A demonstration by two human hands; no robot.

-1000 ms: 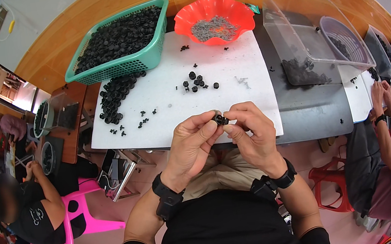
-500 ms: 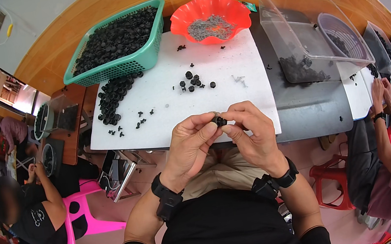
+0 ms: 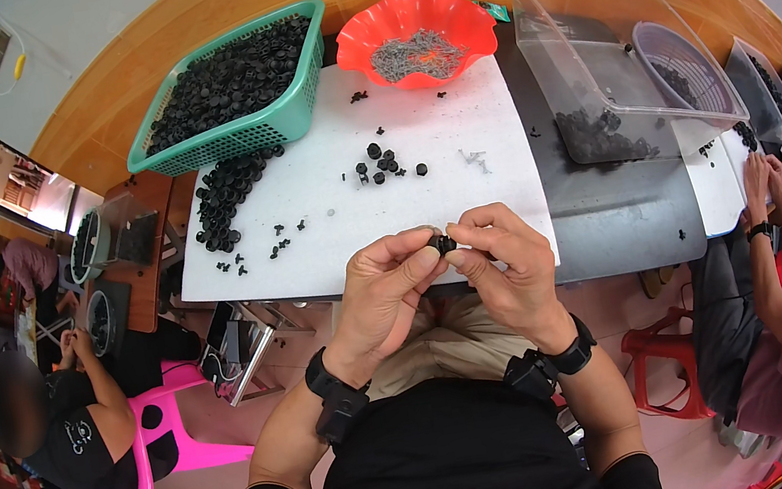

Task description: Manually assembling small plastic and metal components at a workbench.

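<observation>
A small round black plastic part (image 3: pixel 443 245) is pinched between both hands at the near edge of the white board (image 3: pixel 308 227). My left hand (image 3: pixel 386 281) grips it between thumb and fingers from the left. From the right, the thumb and forefinger of my right hand (image 3: pixel 505 263) close on the same part. Fingertips cover much of it. Beyond the hands lies a loose group of black parts (image 3: pixel 379 165). Tiny black cross-shaped pieces (image 3: pixel 280 248) and a few grey pins (image 3: pixel 474 159) are scattered on the board.
At the back left, a green basket (image 3: pixel 290 108) is heaped with black parts; more black parts (image 3: pixel 227 193) spill in front. A red wavy bowl (image 3: pixel 354 32) holds grey pins. A clear bin (image 3: pixel 583 104) stands right. People sit working at both sides, near a pink chair (image 3: pixel 178 443).
The black part has turned slightly between my fingertips. Both hands keep nearly the same place, and the whole view has shifted a little.
</observation>
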